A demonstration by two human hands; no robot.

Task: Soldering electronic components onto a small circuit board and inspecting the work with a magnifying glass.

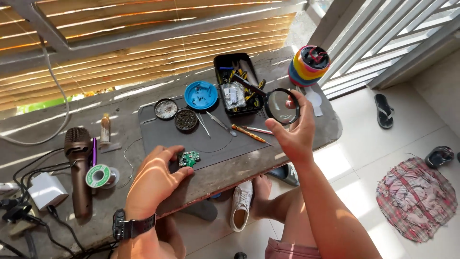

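My left hand [154,178] rests on the dark work mat [230,144], fingers pinching a small green circuit board [189,158] near the mat's front edge. A dark wristwatch sits on that wrist. My right hand [297,134] is raised above the mat's right side and holds a round black-rimmed magnifying lens [282,106] by its rim, tilted toward me. Between the two hands lie tweezers [203,123] and an orange-handled screwdriver [249,135] on the mat.
A black tray of tools [238,82], a blue lid [201,94] and two round tins [186,119] stand behind the mat. A brown heat gun [79,168], solder spool [99,176] and cables lie left. A striped round container [308,65] stands at the bench's right end. Shoes lie on the floor.
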